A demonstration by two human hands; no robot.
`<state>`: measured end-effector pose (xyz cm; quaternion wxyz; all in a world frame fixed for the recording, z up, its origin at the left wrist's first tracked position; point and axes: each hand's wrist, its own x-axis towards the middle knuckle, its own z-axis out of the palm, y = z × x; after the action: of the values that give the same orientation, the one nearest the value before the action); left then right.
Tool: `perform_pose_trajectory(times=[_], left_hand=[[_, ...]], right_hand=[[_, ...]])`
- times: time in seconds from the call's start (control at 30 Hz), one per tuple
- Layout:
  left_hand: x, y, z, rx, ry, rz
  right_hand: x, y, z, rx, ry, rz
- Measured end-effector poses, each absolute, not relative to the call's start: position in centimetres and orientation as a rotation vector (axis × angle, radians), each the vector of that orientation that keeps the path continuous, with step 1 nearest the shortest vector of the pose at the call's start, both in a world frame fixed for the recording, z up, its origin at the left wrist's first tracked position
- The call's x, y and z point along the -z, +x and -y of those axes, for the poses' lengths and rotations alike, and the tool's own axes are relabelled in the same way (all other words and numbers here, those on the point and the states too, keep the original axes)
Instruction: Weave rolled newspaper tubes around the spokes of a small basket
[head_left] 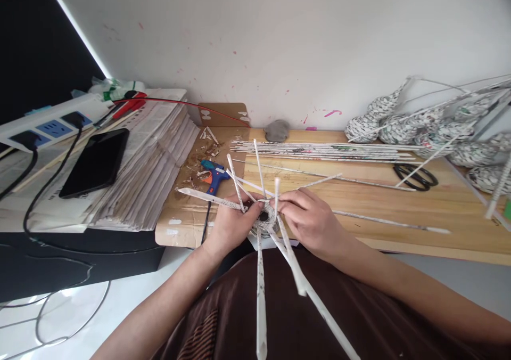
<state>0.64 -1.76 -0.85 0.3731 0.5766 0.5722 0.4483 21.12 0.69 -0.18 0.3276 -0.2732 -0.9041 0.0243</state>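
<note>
A small round basket (272, 222) woven from rolled newspaper sits between my hands at the table's front edge, with several paper tubes (261, 291) sticking out around it like spokes. My left hand (235, 220) is closed on the basket's left rim, thumb on top near the dark central hollow. My right hand (307, 215) pinches a paper tube at the far right side of the rim, and its fingertips nearly meet the left thumb. Part of the basket is hidden behind the fingers.
Behind lie a row of paper tubes (319, 149), a grey lump (277, 130) and black-handled scissors (415, 177). A blue glue gun (216, 177) rests on cardboard at left. Further left are stacked newspapers (159, 157), a phone (96, 162) and a power strip (56, 125). Woven gourd shapes (399, 123) stand right.
</note>
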Motion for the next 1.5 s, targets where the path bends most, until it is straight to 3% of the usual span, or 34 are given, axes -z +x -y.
perform_pose_trajectory(times=[0.37, 0.73, 0.97, 1.23, 1.5], left_hand=[[1.3, 0.8, 1.8, -1.152, 1.333, -1.421], [1.2, 1.8, 2.0, -1.246, 1.484, -1.571], [1.2, 1.0, 2.4, -1.200, 1.275, -1.320], [-1.6, -3.1, 2.0, -0.726, 1.363, -0.924], [-0.4, -2.3, 1.3, -0.824, 1.089, -0.982]], right_hand=[[1.0, 20.8, -1.1, -0.436, -0.831, 2.257], [0.0, 19.9, 0.3, -1.136, -1.120, 1.909], [0.1, 19.3, -1.9, -1.152, -1.150, 1.834], [-1.2, 19.7, -3.8, -1.155, -1.183, 2.065], [-1.5, 19.1, -3.7, -1.104, -1.116, 2.094]])
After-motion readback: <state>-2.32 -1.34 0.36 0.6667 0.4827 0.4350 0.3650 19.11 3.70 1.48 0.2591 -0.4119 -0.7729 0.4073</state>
